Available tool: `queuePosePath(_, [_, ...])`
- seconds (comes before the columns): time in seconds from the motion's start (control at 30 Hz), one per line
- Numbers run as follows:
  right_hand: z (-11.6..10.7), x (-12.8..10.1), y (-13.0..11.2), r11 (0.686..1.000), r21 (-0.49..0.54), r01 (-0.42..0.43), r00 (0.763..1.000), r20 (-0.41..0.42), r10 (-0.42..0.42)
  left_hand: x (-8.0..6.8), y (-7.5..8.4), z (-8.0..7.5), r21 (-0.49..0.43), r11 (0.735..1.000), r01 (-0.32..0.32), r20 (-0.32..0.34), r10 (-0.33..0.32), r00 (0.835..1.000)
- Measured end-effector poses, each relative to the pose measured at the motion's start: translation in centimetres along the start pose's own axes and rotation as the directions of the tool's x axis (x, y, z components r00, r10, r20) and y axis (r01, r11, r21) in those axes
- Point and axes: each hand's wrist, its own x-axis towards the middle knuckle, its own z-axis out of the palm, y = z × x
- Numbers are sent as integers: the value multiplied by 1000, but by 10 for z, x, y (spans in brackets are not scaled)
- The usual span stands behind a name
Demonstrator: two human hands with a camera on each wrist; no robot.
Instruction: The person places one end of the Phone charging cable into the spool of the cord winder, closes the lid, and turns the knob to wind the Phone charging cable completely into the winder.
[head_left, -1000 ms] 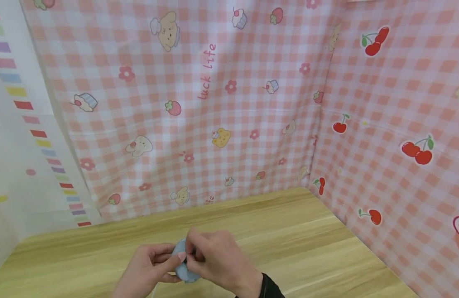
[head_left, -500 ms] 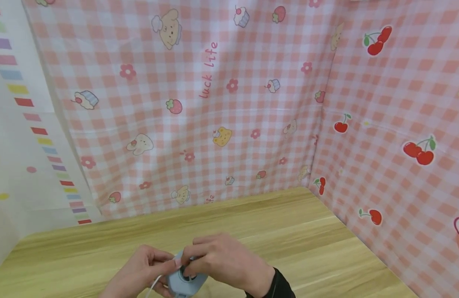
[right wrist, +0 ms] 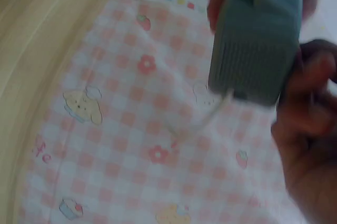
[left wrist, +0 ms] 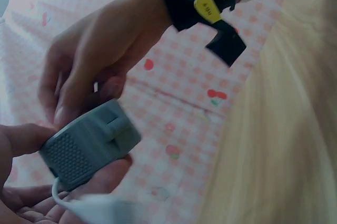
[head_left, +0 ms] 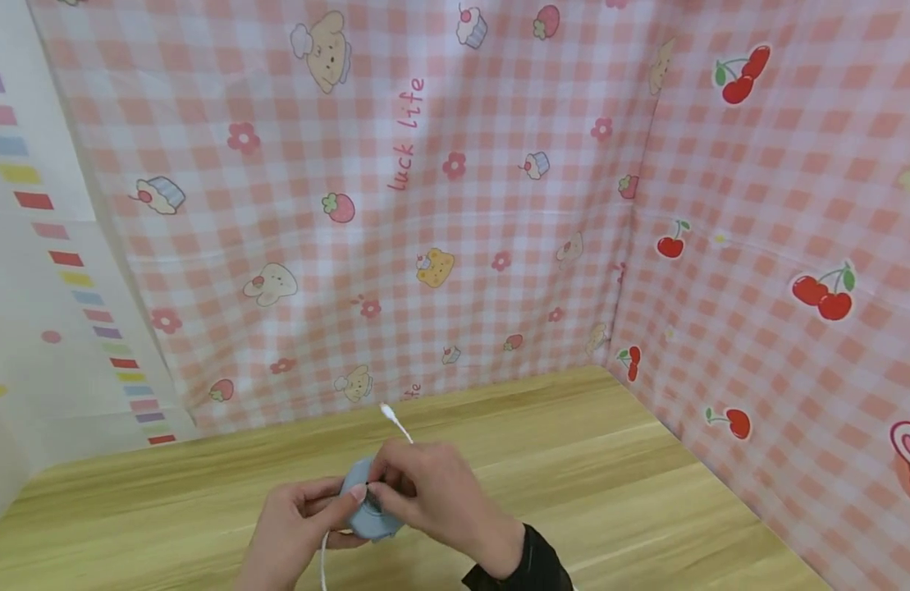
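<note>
A blue-grey cable winder [head_left: 362, 519] with a round dark-centred face is held up over the table in the head view. My left hand [head_left: 295, 521] grips its body from the left, thumb on the near side. With curled thumb and fingers, my right hand [head_left: 443, 497] pinches at the middle of that face; the fingers partly cover the part they grip. A white charging cable [head_left: 324, 562] hangs below the left hand, and a white connector [head_left: 390, 414] stands out above the right hand. In the left wrist view, the winder [left wrist: 92, 145] shows a ribbed side and a small loop.
A wood-grain table [head_left: 647, 509] spreads under both hands. Pink checked cloth [head_left: 455, 213] covers the back, with a cherry-printed cloth [head_left: 794, 205] at the right. A white cloth [head_left: 41, 369] with coloured dashes hangs at the left.
The winder tipped towards the person, then tilted back up. The right fingers turned about its face. A white connector has swung into view above the right hand, and more cable hangs below the left.
</note>
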Motion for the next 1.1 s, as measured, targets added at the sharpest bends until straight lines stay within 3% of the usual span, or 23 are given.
queuePosePath(0.1, [-8,-1,4,989,30,144,984,100,-147,0,3,-12,10,998,66,85,-67,994])
queuePosePath(0.2, [-14,-1,3,956,-41,290,945,171,-279,0,4,-21,47,995,86,187,-93,978])
queuePosePath(0.27, [-15,-1,1,927,-108,359,921,200,-333,0,3,-23,66,994,87,240,-100,965])
queuePosePath(0.33, [-15,-2,-1,913,-165,373,917,218,-335,0,3,-22,73,994,82,260,-98,961])
queuePosePath(0.4, [-13,-2,-2,923,-203,326,938,193,-289,1,2,-18,63,995,77,243,-90,966])
queuePosePath(0.53, [-1,-3,-1,983,-173,55,998,53,-46,1,-1,-4,19,999,34,114,-36,993])
queuePosePath(0.6, [6,-3,0,993,-99,-69,998,-18,68,2,-2,3,8,1000,18,45,-18,999])
queuePosePath(0.7, [7,-1,5,989,71,-128,991,-34,131,2,-3,6,2,1000,21,-14,-21,1000])
queuePosePath(0.77, [1,1,11,985,153,-80,996,-18,84,1,-1,3,0,999,41,-14,-41,999])
queuePosePath(0.87, [-15,2,17,975,210,68,997,10,-72,1,1,-5,-6,998,66,37,-66,997])
queuePosePath(1.0, [-28,2,17,953,85,290,952,76,-297,1,2,-12,-5,996,93,133,-91,987])
queuePosePath(1.1, [-27,1,10,942,-35,335,927,193,-322,1,1,-13,12,995,99,172,-100,980])
